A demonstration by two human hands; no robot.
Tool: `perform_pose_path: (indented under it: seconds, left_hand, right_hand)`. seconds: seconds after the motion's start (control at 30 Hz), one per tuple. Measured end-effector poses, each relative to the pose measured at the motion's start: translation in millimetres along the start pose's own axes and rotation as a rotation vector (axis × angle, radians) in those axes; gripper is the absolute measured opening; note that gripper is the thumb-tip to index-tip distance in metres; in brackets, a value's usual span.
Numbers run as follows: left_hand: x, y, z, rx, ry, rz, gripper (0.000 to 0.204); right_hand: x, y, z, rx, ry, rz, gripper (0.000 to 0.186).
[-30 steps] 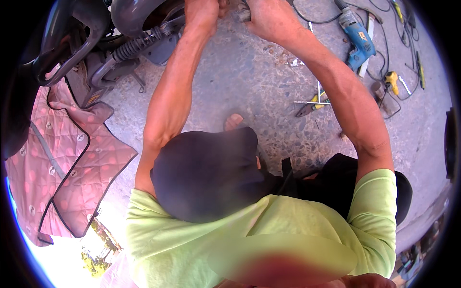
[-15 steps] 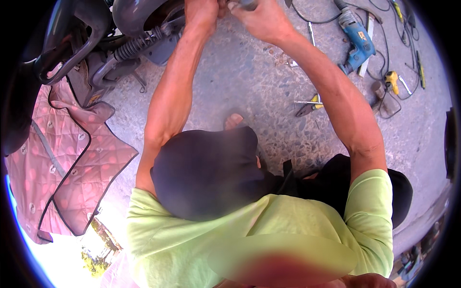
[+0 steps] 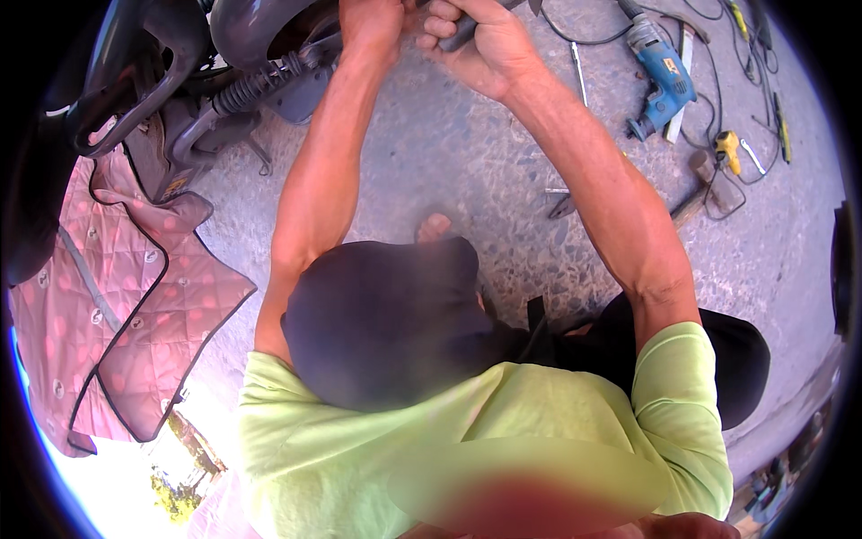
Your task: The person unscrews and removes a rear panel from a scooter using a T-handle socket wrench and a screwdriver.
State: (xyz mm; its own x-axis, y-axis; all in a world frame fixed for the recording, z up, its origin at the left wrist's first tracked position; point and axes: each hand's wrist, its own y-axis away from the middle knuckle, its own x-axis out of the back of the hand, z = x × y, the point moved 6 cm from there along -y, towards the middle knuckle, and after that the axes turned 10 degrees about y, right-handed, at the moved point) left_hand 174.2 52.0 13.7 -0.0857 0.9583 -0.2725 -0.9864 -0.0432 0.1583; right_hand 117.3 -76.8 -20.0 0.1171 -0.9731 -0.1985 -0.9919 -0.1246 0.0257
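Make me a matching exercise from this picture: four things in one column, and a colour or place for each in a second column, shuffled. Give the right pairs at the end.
Things:
1. power drill
2. quilted garment
3. right hand
4. coil spring

Colour or place:
A. pink with dark edging, spread out at the left
B. gripping a dark grey handle at the top of the view
C. blue, lying on the concrete at the upper right
D. black, on the scooter frame at the upper left

Pairs: 1-C, 2-A, 3-B, 4-D
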Motion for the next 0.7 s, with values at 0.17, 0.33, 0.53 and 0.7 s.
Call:
perform_pose_path:
  seconds: [0.17, 0.33, 0.53, 0.7]
  left_hand:
    - [11.8, -4.6, 0.9, -0.026, -0.137, 0.063, 0.015]
    - [14.5, -9.5, 1.0, -0.147, -0.167, 0.065, 0.016]
    - [-1.9, -5.2, 2.3, -0.2, -0.023, 0.063, 0.016]
    - [0.6, -3.2, 4.9, -0.183, -0.162, 0.106, 0.016]
  right_hand:
    - [-0.8, 15.6, -56.1, 0.57, 0.96, 0.176, 0.036]
    - [-1.2, 13.2, -65.0, 0.447, 1.067, 0.068, 0.034]
    - [1.9, 3.4, -3.6, -0.089, -0.161, -0.09, 0.028]
    - [17.0, -0.9, -31.8, 0.069, 0.202, -0.137, 0.028]
